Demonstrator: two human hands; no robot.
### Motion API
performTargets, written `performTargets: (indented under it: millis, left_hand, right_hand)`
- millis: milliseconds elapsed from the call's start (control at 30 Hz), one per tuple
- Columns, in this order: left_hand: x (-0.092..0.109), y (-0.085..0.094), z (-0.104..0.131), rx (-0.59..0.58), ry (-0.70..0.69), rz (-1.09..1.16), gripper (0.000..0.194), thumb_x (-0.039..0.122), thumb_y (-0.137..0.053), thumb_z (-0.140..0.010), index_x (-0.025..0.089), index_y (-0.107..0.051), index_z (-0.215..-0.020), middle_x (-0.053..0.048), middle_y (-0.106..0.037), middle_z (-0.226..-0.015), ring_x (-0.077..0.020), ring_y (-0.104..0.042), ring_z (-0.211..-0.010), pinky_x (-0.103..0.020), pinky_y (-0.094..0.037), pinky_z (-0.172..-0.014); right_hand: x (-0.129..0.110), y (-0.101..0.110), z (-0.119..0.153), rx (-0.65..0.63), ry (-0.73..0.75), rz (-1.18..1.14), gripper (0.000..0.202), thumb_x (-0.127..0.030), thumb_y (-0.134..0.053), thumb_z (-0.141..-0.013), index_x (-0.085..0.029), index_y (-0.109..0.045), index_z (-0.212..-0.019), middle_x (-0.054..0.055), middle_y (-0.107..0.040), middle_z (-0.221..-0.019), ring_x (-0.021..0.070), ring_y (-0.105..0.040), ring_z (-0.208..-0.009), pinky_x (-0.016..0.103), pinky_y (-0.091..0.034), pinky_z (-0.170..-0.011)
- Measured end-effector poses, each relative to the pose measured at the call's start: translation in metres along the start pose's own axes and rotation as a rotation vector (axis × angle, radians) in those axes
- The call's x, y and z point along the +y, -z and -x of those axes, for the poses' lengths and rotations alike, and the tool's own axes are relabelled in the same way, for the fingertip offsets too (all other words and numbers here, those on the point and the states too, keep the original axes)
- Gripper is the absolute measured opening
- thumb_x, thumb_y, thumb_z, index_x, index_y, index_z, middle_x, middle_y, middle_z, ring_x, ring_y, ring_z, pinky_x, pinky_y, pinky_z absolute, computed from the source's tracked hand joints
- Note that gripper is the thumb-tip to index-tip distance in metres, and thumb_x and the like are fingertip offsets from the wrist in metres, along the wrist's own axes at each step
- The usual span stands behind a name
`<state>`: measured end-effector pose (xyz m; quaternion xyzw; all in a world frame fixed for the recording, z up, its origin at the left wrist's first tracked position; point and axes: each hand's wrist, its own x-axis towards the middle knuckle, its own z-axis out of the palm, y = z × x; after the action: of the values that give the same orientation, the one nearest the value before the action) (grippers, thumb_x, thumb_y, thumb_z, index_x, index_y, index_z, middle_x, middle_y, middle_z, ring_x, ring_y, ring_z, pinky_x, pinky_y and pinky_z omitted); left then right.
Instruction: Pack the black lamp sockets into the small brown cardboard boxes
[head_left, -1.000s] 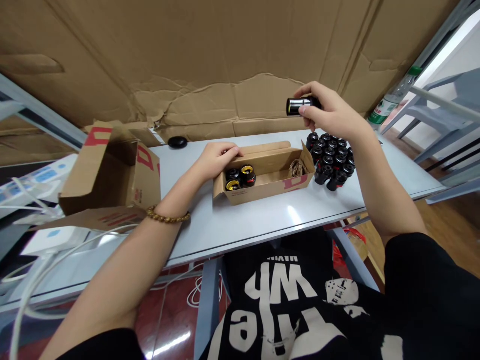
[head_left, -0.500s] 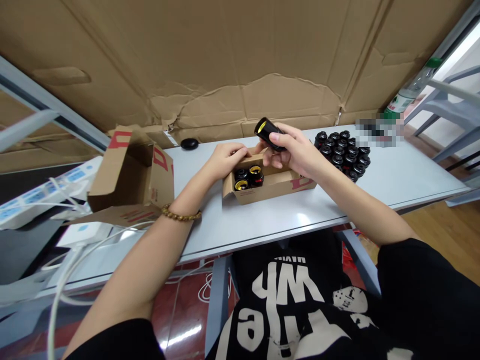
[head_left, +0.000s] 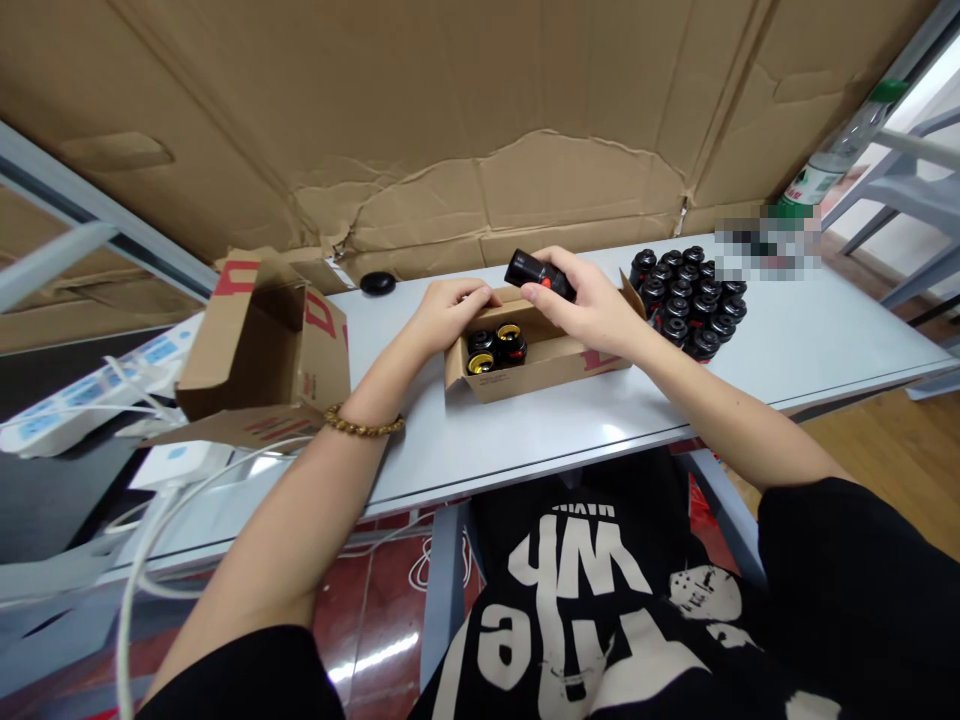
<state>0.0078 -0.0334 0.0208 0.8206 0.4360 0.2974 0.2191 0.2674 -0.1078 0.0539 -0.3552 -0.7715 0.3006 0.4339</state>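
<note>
My right hand is closed around a black flashlight with a red button, held tilted above an open cardboard box. The flashlight's wide end points up and left. My left hand grips the box's far left rim, its fingertips partly hidden behind the wall. At the left end of the box stand several black flashlights, some showing yellow-ringed heads. Right of the box, several more flashlights stand upright in a tight cluster on the white table.
A second open cardboard box lies at the left, beside a white power strip and cables. A black round object rests near the back. A clear bottle with a green cap stands at the far right. Cardboard sheeting walls the back.
The flashlight in my right hand has turned, so its yellow inside no longer shows and its red button does. My left hand has stayed on the box rim.
</note>
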Motion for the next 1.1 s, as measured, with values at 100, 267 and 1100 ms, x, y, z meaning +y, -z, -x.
performTargets:
  millis: [100, 267, 1100]
  left_hand:
    - [0.0, 0.0, 0.0, 0.001, -0.005, -0.009, 0.05, 0.055, -0.053, -0.102, 0.019, -0.085, -0.091, -0.008, -0.088, -0.096, -0.0287, -0.075, -0.095, -0.039, -0.054, -0.093]
    - [0.001, 0.001, 0.0, 0.008, 0.0, 0.016, 0.047, 0.054, -0.056, -0.102, 0.02, -0.087, -0.094, -0.008, -0.091, -0.103, -0.031, -0.078, -0.102, -0.04, -0.057, -0.099]
    - [-0.003, -0.001, -0.002, 0.021, -0.035, 0.064, 0.04, 0.048, -0.057, -0.1, 0.018, -0.079, -0.084, -0.005, -0.084, -0.091, -0.0259, -0.073, -0.091, -0.036, -0.054, -0.091]
  right_hand:
    - [0.001, -0.001, 0.001, -0.034, -0.012, -0.048, 0.064, -0.084, -0.058, -0.11, -0.024, -0.062, -0.131, 0.009, -0.074, -0.112, 0.0272, -0.07, -0.11, 0.04, -0.058, -0.096]
    - [0.007, -0.002, 0.001, -0.09, 0.041, -0.018, 0.065, -0.082, -0.053, -0.112, -0.022, -0.066, -0.135, 0.008, -0.072, -0.111, 0.0255, -0.069, -0.108, 0.039, -0.058, -0.1]
    - [0.002, 0.0, 0.005, -0.083, 0.066, 0.116, 0.053, -0.062, -0.059, -0.114, -0.02, -0.065, -0.146, 0.013, -0.078, -0.14, 0.0287, -0.071, -0.124, 0.044, -0.054, -0.117]
